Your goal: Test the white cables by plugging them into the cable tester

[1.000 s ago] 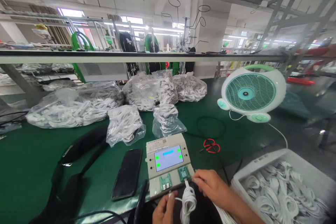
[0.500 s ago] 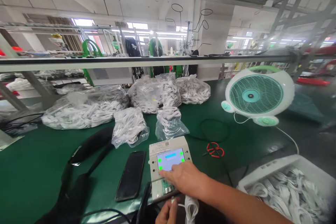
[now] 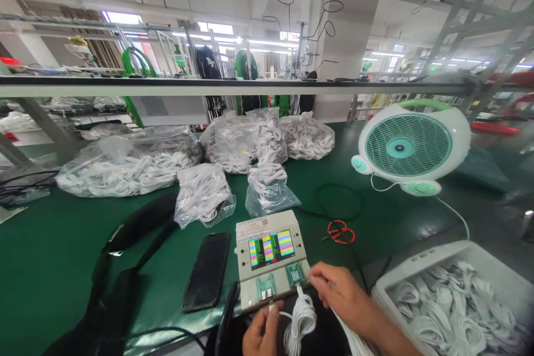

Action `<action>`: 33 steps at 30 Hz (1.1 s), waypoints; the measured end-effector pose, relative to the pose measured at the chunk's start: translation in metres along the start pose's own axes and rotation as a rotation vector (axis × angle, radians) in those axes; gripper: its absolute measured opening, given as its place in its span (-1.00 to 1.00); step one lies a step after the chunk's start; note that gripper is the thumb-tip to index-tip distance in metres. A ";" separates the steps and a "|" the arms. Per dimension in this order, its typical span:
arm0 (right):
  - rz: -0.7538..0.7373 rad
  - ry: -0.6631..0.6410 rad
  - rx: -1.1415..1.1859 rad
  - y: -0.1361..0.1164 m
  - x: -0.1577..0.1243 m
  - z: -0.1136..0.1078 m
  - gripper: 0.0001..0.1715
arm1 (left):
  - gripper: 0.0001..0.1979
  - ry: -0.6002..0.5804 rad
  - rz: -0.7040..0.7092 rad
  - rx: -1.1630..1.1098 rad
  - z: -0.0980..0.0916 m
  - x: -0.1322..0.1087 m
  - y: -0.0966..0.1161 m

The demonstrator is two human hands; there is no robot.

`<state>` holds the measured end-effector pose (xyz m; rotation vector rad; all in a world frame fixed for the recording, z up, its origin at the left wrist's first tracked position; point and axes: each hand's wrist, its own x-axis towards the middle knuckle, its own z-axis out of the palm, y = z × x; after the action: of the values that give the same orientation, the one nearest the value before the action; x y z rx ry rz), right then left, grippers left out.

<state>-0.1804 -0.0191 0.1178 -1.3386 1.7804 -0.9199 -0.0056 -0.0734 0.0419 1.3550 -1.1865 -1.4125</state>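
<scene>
- The green table (image 3: 50, 256) is carrying everything, with the round fan (image 3: 411, 147) sitting at its far right and clear bags of white cables (image 3: 129, 164) lying along its back.
- The white bin (image 3: 417, 267) of coiled cables is sitting at the near right corner, just beside the right forearm.
- The tester box (image 3: 269, 258) is lying at the near edge of the table, between the black phone (image 3: 206, 271) and the red scissors (image 3: 341, 232); its screen is now showing coloured stripes, where half a second ago it was showing a pale field with green spots.
- The right hand (image 3: 340, 295) is no longer pressing on the screen; it is now resting at the box's near right corner, fingers curled round the plug of the white cable (image 3: 301, 320) at the right green socket.
- That cable is hanging in a tied coil just below the box, between both hands.
- The left hand (image 3: 261, 334) is staying low at the picture's bottom edge, fingers seemingly pinching the cable's other end near the left socket, though the grip is partly cut off.
</scene>
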 end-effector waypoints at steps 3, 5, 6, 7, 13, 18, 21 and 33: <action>0.154 -0.090 0.126 0.036 -0.008 0.018 -0.43 | -0.47 -0.026 -0.004 -0.013 0.001 -0.003 0.007; 0.164 -0.106 0.227 0.052 -0.005 0.034 -0.41 | -0.48 -0.037 -0.017 -0.028 0.002 -0.005 0.009; 0.153 -0.105 0.294 0.056 -0.001 0.041 -0.38 | -0.48 -0.034 -0.017 -0.030 0.002 -0.005 0.010; 0.143 -0.096 0.377 0.059 0.003 0.048 -0.35 | -0.48 -0.028 -0.017 -0.027 0.002 -0.006 0.011; 0.201 -0.046 0.753 0.053 0.020 0.068 -0.27 | -0.48 -0.043 0.033 0.065 0.001 -0.004 0.013; 0.269 -0.029 0.887 0.049 0.021 0.068 -0.22 | -0.45 -0.003 -0.066 -0.046 0.003 -0.002 0.014; 0.266 -0.030 0.921 0.051 0.022 0.071 -0.22 | -0.48 -0.009 -0.100 -0.047 0.004 -0.002 0.015; 0.270 -0.013 0.971 0.048 0.020 0.071 -0.29 | -0.46 -0.035 -0.105 -0.086 0.001 0.003 0.004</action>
<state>-0.1456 -0.0375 0.0392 -0.4649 1.1644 -1.3505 -0.0072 -0.0771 0.0448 1.3547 -1.0778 -1.5488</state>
